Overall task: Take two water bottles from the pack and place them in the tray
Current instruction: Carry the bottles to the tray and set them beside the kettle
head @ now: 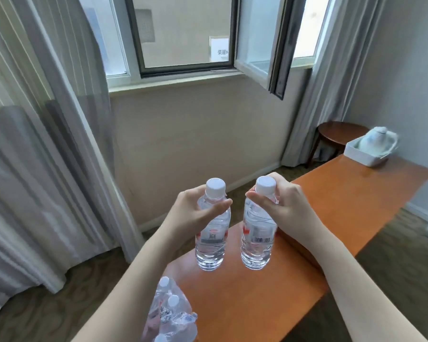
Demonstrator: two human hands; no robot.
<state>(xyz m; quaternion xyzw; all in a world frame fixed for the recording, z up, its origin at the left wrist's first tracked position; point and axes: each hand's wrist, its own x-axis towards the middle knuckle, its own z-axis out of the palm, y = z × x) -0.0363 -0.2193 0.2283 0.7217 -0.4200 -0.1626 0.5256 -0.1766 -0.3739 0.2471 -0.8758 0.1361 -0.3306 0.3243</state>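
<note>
1. Two bottles are lifted clear of the pack [169,314]: left hand [195,211] clamps the left bottle [211,230] at its shoulder, right hand [286,203] pinches the right bottle [257,230] at its neck
2. Carry step: both must travel along the table [257,304] to the white tray [366,154], which seemingly holds a kettle [377,140]

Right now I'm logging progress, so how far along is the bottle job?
Both bottles are out of the pack. The left hand holds the left bottle and the right hand holds the right bottle, both upright above the table. Left: setting both in the white tray at the far end, beside a kettle.
</note>
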